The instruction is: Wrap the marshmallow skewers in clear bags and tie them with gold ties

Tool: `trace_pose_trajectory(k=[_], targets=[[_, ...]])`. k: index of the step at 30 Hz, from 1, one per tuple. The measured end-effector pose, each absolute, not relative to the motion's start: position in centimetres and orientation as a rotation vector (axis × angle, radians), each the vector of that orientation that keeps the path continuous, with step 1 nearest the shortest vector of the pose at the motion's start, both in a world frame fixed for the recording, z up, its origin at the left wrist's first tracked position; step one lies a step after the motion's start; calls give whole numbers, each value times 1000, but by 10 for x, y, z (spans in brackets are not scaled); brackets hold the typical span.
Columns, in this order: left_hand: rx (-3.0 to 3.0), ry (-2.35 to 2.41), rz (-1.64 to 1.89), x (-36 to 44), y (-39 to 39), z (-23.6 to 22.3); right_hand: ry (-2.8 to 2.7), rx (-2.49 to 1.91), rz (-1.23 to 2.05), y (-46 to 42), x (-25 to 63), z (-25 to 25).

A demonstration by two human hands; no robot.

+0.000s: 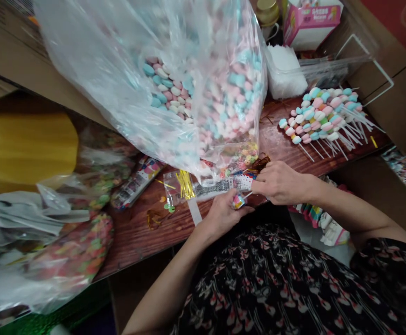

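Observation:
My left hand [221, 211] is closed around a small candy stick [238, 201] with a colourful head that seems to be in clear wrapping. Its thin white stick points to the right, where the pinched fingers of my right hand [280, 182] meet its end. Both hands are at the table's front edge, close to my body. Just behind them lie printed clear wrapper bags [220, 186] and a bundle of gold twist ties [186, 185]. A large clear plastic bag [119, 93] of pink, blue and white candies rises beyond.
Finished-looking candy skewers [325, 114] are heaped at the right of the wooden table [136, 244]. Bags of ring-shaped gummies [73, 251] and a yellow object [24, 151] stand left. A pink box [311, 23] and white sheets [287, 72] are at the back right.

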State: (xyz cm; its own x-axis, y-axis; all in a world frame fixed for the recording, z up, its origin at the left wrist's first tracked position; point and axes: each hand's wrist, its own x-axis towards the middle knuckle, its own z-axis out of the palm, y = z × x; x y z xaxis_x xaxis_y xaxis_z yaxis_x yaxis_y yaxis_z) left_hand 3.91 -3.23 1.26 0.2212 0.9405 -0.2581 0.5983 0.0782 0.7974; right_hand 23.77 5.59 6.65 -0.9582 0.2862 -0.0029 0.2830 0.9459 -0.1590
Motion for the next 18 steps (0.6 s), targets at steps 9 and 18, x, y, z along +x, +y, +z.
trace_pose_trajectory(k=[9,18], targets=[[1073,1149,734,22,-27,34,-2940,-364,231,61,229,57],[609,1278,1035,31,-26,23,-2731,-317,162,75,211,57]])
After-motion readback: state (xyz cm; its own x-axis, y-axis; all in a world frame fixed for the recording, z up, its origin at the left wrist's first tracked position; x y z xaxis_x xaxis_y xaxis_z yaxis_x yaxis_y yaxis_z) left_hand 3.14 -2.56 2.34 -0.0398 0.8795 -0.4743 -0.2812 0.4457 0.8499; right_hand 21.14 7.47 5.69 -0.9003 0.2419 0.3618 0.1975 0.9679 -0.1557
